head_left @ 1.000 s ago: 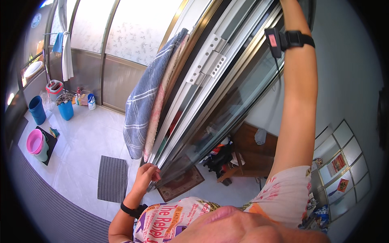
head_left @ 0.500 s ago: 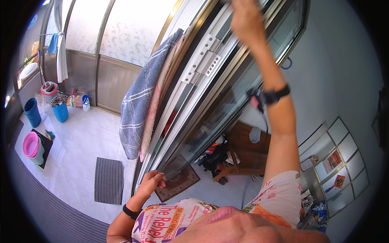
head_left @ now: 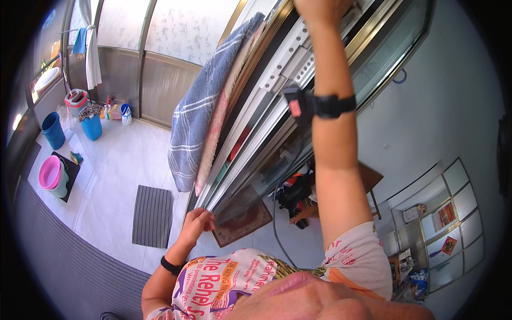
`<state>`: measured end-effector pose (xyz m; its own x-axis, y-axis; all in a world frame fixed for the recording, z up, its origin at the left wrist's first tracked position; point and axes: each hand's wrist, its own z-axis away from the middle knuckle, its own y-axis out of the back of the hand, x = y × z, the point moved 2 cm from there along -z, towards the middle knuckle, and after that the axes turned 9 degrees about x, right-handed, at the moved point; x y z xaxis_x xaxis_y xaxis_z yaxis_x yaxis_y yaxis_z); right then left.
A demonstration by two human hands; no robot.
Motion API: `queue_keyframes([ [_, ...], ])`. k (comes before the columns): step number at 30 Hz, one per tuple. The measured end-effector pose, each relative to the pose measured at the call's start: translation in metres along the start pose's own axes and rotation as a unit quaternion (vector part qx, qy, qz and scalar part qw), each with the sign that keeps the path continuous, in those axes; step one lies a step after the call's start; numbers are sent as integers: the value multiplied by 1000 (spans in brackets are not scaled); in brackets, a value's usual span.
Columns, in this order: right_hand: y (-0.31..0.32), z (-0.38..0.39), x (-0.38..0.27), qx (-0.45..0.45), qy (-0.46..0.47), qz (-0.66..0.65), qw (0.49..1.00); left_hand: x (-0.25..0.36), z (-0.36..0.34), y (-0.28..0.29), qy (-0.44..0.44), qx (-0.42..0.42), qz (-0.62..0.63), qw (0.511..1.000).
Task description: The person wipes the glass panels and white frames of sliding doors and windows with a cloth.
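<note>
My right hand (head_left: 322, 12) is raised to the top edge of the picture, over the white and gold sliding door frame (head_left: 274, 74). Its fingers are cut off by the picture edge, so what they touch is hidden. A black strap with a small box (head_left: 298, 104) and a cable circles the right wrist. Low beside the frame's near end is my left hand (head_left: 198, 220), its fingers curled together with nothing visible in them. A blue checked cloth (head_left: 200, 106) and a pink fluffy one (head_left: 213, 136) hang along the frame's left side.
Left of the door are a ribbed grey mat (head_left: 152, 216), a pink basin (head_left: 50, 172), a blue bin (head_left: 53, 130), a blue bucket (head_left: 92, 127) and a mop bucket (head_left: 76, 100). Right of it lie a patterned rug (head_left: 242, 218) and a wooden table (head_left: 370, 178).
My right arm has swung left and upward, its hand reaching further out of the picture. My left hand has moved slightly up, closer to the frame's end. The whole view has shifted a little.
</note>
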<state>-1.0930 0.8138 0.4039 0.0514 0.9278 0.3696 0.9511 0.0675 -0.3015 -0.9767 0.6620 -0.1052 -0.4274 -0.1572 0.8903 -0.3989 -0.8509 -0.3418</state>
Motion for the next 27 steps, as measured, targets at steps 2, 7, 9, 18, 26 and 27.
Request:
queue_keyframes([
  [2,24,33,-29,-23,-8,-23,999,0,2,-2,7,-4,-1,1000],
  [7,58,75,-49,-68,12,-4,998,-7,-5,-21,15,-61,-3,998],
  [9,59,76,-50,-75,31,20,997,-10,-3,-23,21,-62,-18,998],
  [18,66,118,-85,8,13,86,996,-16,13,-6,0,5,14,1000],
  [26,128,250,-115,-186,47,47,980,-13,25,-14,-23,23,-2,999],
  [27,138,267,-119,-216,38,33,975,-13,25,-17,-25,17,-8,1000],
])
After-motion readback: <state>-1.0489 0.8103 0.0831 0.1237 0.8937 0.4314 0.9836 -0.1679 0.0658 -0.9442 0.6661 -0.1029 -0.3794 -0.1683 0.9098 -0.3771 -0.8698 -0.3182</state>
